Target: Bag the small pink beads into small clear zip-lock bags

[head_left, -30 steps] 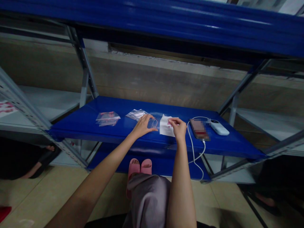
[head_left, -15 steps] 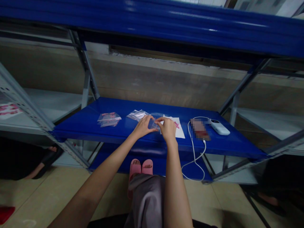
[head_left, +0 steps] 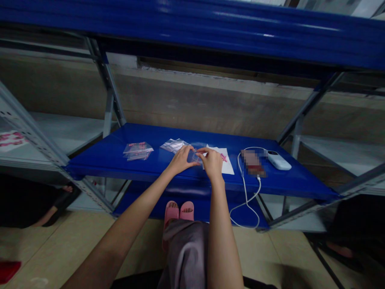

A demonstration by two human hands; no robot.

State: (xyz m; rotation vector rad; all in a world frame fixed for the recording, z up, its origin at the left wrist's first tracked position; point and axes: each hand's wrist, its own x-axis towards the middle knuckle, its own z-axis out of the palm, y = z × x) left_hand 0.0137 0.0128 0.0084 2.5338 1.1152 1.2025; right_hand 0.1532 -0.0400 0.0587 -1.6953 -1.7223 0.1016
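Observation:
Between both hands, just above the blue shelf (head_left: 99,158), is a small clear plastic bag (head_left: 195,157). My left hand (head_left: 181,160) is curved round its left side, thumb and fingers closed on it. From the right, my right hand (head_left: 212,162) pinches the bag with thumb and forefinger. Partly behind that hand lies a white sheet of paper (head_left: 229,163) with small pink pieces (head_left: 223,157) on it. Several flat clear bags (head_left: 174,145) lie behind my left hand. Farther left is a stack of clear bags with pink pieces inside (head_left: 138,151).
On the right lie a blurred-out phone-like object (head_left: 254,163) and a pale power bank (head_left: 279,160). A white cable (head_left: 245,192) loops over the shelf's front edge. A blue upper shelf (head_left: 192,36) spans above; metal posts (head_left: 111,88) flank the space. Other people's legs show at both sides.
Almost nothing differs. Both hands keep their place and grip on the bag, with only a slight shift of the fingers and of the camera.

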